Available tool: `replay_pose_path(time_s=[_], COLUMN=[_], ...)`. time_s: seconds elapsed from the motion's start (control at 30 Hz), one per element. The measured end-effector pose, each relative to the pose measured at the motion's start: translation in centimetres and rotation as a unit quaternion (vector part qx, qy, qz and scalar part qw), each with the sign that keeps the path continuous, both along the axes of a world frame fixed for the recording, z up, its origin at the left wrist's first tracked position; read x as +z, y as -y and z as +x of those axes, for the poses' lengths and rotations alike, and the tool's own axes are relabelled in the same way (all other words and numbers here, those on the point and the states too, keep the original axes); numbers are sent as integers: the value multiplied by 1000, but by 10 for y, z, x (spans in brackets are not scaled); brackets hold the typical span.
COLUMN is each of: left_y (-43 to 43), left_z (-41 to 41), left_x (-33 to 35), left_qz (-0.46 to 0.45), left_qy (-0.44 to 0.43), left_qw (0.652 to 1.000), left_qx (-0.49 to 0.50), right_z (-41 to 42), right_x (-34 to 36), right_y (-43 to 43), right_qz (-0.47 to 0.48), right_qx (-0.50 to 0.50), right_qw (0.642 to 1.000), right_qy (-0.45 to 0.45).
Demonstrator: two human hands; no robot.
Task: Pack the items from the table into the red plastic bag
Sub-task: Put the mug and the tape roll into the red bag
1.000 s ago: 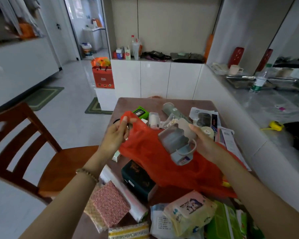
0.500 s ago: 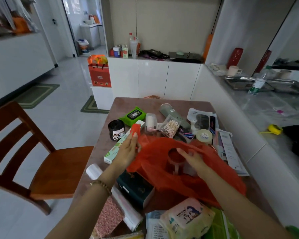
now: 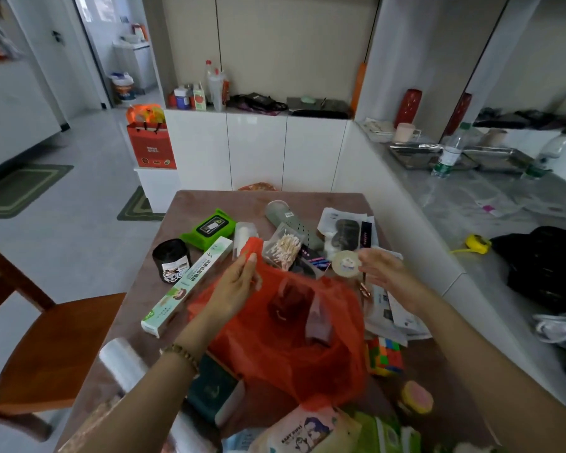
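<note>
The red plastic bag (image 3: pixel 307 354) lies open on the brown table (image 3: pixel 206 199). My left hand (image 3: pixel 239 286) pinches its raised handle at the left. A grey holder (image 3: pixel 317 318) shows through the plastic inside the bag. My right hand (image 3: pixel 383 273) is outside the bag at the right, fingers relaxed, fingertips at the edge of a clear tape roll (image 3: pixel 345 263). Around the bag lie a green wipes pack (image 3: pixel 209 227), a black roll (image 3: pixel 171 259), a long green-white box (image 3: pixel 190 282), a cotton swab box (image 3: pixel 283 246) and a colour cube (image 3: pixel 384 356).
A baby wipes pack (image 3: pixel 307 429), a dark green box (image 3: pixel 213 387) and a clear film roll (image 3: pixel 125 361) lie at the near edge. Papers (image 3: pixel 392 308) lie under my right hand. A wooden chair (image 3: pixel 46 348) stands left, a white counter (image 3: pixel 471 223) right.
My right hand lowered the grey holder into the bag, let go and moved right to the tape roll. The bag sank onto the table; my left hand kept its handle.
</note>
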State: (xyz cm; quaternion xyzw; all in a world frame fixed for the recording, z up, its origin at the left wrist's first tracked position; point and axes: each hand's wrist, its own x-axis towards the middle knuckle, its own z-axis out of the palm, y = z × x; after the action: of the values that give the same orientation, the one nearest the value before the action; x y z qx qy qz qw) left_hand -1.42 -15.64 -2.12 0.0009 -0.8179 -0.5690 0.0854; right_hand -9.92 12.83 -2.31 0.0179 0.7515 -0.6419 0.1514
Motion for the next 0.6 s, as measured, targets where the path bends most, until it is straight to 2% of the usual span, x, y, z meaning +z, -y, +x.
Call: replay_pose_path(time_s=[0.13,0.33,0.5,0.6], left_y=[-9,-18,-19,-19], left_z=[-22,-44,-53,-54], left_x=[-2,-13,-28,-33], left_qz=[1,5,21,32], left_qy=[5,15,40,51], left_qw=[1000,999,998,997], left_qx=[27,42,33,39], right_z=[-52,-101,-122,-122], right_x=[-36,-82,-115,-128], right_y=[-8,-10,-13,-10], right_qz=[65,44,90,55], right_qx=[-56,-92,-72,-81], right_qw=[996,989,985,984], right_qy=[6,110,128,150])
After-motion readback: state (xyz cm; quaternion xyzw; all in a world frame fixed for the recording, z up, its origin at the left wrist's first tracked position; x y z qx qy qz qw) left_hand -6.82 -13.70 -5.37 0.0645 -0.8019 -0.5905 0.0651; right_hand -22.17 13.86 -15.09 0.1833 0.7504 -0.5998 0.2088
